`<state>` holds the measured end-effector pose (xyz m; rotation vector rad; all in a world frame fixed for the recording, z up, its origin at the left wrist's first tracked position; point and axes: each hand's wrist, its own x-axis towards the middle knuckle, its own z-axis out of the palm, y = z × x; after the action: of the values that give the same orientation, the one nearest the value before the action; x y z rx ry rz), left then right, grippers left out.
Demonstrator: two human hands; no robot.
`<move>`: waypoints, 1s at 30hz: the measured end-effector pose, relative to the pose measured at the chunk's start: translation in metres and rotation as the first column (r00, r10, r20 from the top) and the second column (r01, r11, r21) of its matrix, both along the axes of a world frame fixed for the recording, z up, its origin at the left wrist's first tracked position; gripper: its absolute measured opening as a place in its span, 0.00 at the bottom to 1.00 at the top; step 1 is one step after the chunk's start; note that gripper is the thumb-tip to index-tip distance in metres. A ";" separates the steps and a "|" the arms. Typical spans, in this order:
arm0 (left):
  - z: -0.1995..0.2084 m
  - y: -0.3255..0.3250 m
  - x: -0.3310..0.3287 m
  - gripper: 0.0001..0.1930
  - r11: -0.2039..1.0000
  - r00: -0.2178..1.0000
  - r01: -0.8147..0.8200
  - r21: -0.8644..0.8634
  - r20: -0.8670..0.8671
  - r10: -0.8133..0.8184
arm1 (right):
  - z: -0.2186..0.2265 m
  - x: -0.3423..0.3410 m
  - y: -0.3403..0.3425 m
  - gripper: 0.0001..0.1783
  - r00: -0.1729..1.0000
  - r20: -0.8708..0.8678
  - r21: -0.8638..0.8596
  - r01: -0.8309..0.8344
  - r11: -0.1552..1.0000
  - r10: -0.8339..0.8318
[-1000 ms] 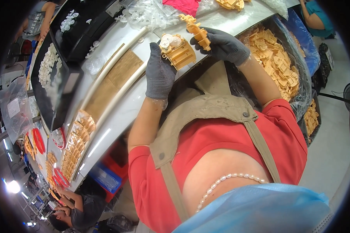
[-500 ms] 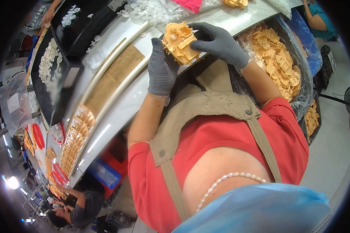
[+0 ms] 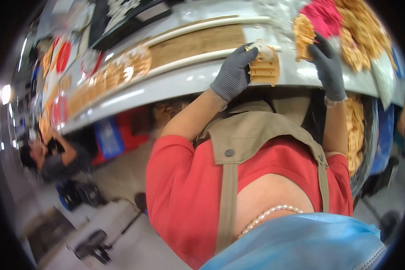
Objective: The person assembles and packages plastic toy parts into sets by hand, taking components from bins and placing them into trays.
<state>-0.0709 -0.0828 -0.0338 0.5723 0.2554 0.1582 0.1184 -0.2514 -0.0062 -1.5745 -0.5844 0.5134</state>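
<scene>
My left hand (image 3: 233, 72), in a grey glove, grips a yellow-orange moulded plastic housing (image 3: 264, 74) above the near edge of the table. A whitish translucent piece (image 3: 262, 46) sits at the housing's upper end. To the right, and apart from it, my gloved right hand (image 3: 328, 65) holds a second yellow-orange plastic housing part (image 3: 303, 38) upright by its side. The finer details of both parts are blurred, and the fingers behind them are partly hidden.
Two white pipes (image 3: 211, 25) flank a brown strip (image 3: 202, 41) on the white table, with a row of orange parts (image 3: 117, 72) to the left. Pink cloth (image 3: 321, 17) and piled orange parts (image 3: 355, 49) lie right. A bagged bin (image 3: 354, 135) stands beside me; a co-worker (image 3: 63, 157) sits far left.
Both hands were together on one orange housing; now they are apart, each with an orange part. My right hand has moved right, and the whole view has turned.
</scene>
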 end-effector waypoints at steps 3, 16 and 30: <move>0.019 0.007 -0.041 0.22 0.997 1.000 -0.025 0.079 -0.006 0.025 | -0.003 0.011 0.036 0.27 0.992 -0.010 -0.085 -0.127 0.988 0.127; 0.057 0.056 -0.242 0.22 0.816 0.819 -0.572 0.077 0.097 0.565 | 0.035 -0.183 0.283 0.28 0.542 0.049 -0.292 -0.796 0.531 0.839; -0.014 0.092 -0.396 0.20 0.459 0.456 -0.888 -0.023 0.082 0.886 | 0.018 -0.371 0.572 0.14 0.589 -0.062 -0.264 -0.788 0.556 0.806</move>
<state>-0.4673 0.0091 -0.0482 0.3952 0.4629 1.2413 -0.2530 0.3206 0.0118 -1.5058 -1.3623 1.2832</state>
